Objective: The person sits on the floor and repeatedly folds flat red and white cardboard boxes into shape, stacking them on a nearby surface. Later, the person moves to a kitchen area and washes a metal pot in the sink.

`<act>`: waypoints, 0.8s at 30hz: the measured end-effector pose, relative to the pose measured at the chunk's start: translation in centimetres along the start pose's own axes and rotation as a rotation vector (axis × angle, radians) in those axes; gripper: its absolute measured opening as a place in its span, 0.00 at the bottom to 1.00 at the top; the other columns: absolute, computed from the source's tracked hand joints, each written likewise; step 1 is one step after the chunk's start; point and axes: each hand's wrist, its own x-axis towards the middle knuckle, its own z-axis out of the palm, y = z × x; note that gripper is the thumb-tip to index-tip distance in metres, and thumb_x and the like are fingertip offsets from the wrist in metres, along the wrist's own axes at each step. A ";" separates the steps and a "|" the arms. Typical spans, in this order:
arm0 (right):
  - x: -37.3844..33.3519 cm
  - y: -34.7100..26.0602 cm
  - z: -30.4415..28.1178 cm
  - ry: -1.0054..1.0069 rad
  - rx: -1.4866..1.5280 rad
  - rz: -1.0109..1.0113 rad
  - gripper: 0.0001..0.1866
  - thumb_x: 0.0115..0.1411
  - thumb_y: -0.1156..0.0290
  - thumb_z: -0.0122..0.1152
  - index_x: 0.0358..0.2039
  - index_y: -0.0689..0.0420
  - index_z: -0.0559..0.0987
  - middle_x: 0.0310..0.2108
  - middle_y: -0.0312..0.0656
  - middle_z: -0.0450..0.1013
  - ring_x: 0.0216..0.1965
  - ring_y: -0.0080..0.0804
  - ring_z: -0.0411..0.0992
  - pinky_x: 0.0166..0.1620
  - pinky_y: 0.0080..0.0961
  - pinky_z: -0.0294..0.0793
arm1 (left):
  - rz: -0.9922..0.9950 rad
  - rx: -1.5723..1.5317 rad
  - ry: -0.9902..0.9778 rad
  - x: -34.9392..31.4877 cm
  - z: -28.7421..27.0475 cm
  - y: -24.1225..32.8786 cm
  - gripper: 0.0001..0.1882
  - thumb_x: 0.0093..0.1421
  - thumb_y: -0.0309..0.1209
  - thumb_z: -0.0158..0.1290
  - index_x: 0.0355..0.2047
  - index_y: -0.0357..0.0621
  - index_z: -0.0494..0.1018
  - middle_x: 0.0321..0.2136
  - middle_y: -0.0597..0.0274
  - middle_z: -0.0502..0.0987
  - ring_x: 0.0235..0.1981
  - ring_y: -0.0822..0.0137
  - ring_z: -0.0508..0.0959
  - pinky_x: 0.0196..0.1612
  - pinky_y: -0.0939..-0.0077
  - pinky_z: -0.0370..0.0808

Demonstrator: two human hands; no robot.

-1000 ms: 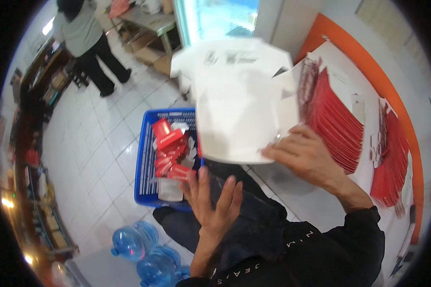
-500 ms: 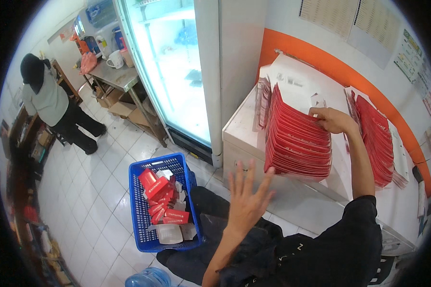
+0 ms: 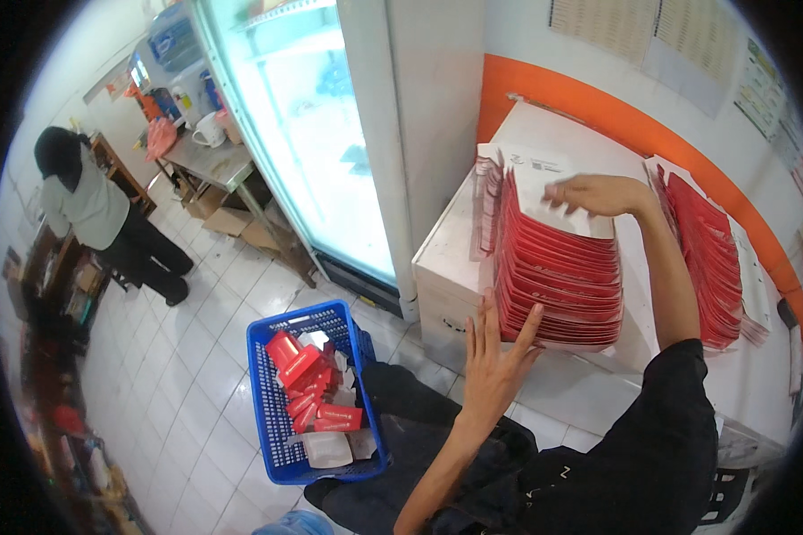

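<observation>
A stack of flat red cardboard sheets [image 3: 558, 276], which look like folded boxes, lies fanned out on a white chest-like surface [image 3: 459, 308]. My left hand [image 3: 493, 361] is at the near edge of this stack, fingers spread, with fingertips at or touching its lower edge. Above the far end of the stack, my right hand [image 3: 602, 194] hovers with fingers stretched out and slightly blurred. Nothing shows in either hand. A pale sheet [image 3: 540, 183] lies at the stack's far end, partly behind my right hand. Another red stack [image 3: 705, 259] rests farther right.
A blue basket [image 3: 260, 401] holding folded red boxes [image 3: 312, 379] stands on the tiled floor by my legs. The glass-door fridge [image 3: 294, 134] is lit, beside a metal table [image 3: 214, 160]. Another person [image 3: 103, 205] stands at the far left.
My right hand has lifted off the red stack's far edge and shifted slightly left and up. My left hand has moved right, up to the stack's near edge.
</observation>
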 end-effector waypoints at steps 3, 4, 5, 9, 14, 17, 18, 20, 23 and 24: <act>4.5 1.4 2.5 -0.173 -0.319 -0.011 0.34 0.73 0.41 0.41 0.59 0.59 0.76 0.47 0.50 0.80 0.46 0.39 0.79 0.46 0.37 0.82 | -0.039 0.032 -0.008 -1.9 -0.7 -1.3 0.49 0.55 0.41 0.68 0.74 0.66 0.54 0.73 0.33 0.45 0.74 0.37 0.50 0.68 0.30 0.55; 4.4 -1.0 2.6 -0.083 -0.274 0.156 0.31 0.73 0.47 0.46 0.57 0.62 0.76 0.45 0.50 0.80 0.44 0.38 0.80 0.43 0.36 0.82 | -0.079 0.061 0.011 -2.8 -1.3 -2.4 0.49 0.56 0.42 0.68 0.74 0.64 0.54 0.73 0.34 0.45 0.74 0.38 0.49 0.69 0.30 0.53; 3.9 2.8 1.9 -0.099 -0.103 -0.035 0.28 0.74 0.51 0.46 0.56 0.64 0.76 0.46 0.51 0.79 0.47 0.39 0.80 0.48 0.35 0.81 | -0.130 0.031 0.019 -3.6 -1.8 -3.1 0.49 0.56 0.42 0.67 0.74 0.61 0.54 0.73 0.35 0.45 0.74 0.39 0.49 0.69 0.31 0.51; -5.2 -3.1 6.7 0.443 -0.038 -0.223 0.24 0.73 0.57 0.50 0.59 0.62 0.76 0.53 0.52 0.77 0.55 0.39 0.75 0.58 0.34 0.72 | -0.515 -0.022 0.095 -12.4 -4.9 -9.0 0.45 0.60 0.39 0.65 0.72 0.48 0.54 0.74 0.40 0.47 0.75 0.44 0.49 0.72 0.36 0.47; -6.7 -10.9 18.6 -0.147 0.432 -0.598 0.24 0.65 0.54 0.62 0.50 0.61 0.82 0.47 0.51 0.81 0.45 0.41 0.81 0.49 0.32 0.77 | -1.332 -0.130 0.552 -34.0 -7.9 -21.9 0.35 0.56 0.37 0.67 0.61 0.37 0.67 0.50 0.43 0.75 0.53 0.49 0.77 0.57 0.59 0.74; -2.2 -15.8 28.0 -0.380 0.212 -0.500 0.29 0.66 0.57 0.62 0.63 0.58 0.72 0.65 0.55 0.67 0.64 0.50 0.67 0.62 0.41 0.69 | -1.656 -0.693 1.117 -42.0 -10.5 -27.2 0.38 0.55 0.43 0.68 0.61 0.38 0.66 0.51 0.49 0.73 0.51 0.52 0.77 0.50 0.55 0.76; 0.1 -15.4 32.4 -0.354 0.188 -0.517 0.32 0.67 0.57 0.61 0.67 0.57 0.67 0.70 0.58 0.59 0.70 0.51 0.60 0.66 0.42 0.65 | -1.705 -0.633 1.187 -43.7 -10.7 -28.5 0.40 0.55 0.45 0.68 0.61 0.38 0.66 0.51 0.49 0.73 0.50 0.50 0.77 0.49 0.54 0.76; 4.7 -12.2 41.2 -0.451 0.129 -0.416 0.41 0.65 0.48 0.63 0.73 0.45 0.58 0.75 0.61 0.42 0.73 0.67 0.47 0.69 0.53 0.58 | -1.808 -0.512 1.334 -46.8 -10.4 -30.7 0.42 0.54 0.48 0.68 0.61 0.38 0.65 0.51 0.50 0.73 0.50 0.48 0.76 0.49 0.52 0.76; 7.3 -14.3 46.1 -0.484 -0.258 -0.180 0.48 0.59 0.41 0.67 0.74 0.31 0.53 0.76 0.62 0.31 0.69 0.84 0.45 0.68 0.65 0.56 | -1.907 -0.620 1.156 -45.8 -9.3 -33.4 0.46 0.52 0.52 0.69 0.63 0.38 0.63 0.53 0.49 0.72 0.52 0.44 0.75 0.49 0.49 0.76; 8.2 -14.1 47.2 -0.496 -0.248 -0.185 0.49 0.57 0.39 0.68 0.74 0.28 0.53 0.76 0.61 0.29 0.68 0.87 0.44 0.67 0.68 0.56 | -1.929 -0.548 1.156 -46.1 -8.6 -34.5 0.49 0.50 0.54 0.70 0.63 0.37 0.64 0.53 0.46 0.73 0.53 0.44 0.75 0.52 0.51 0.75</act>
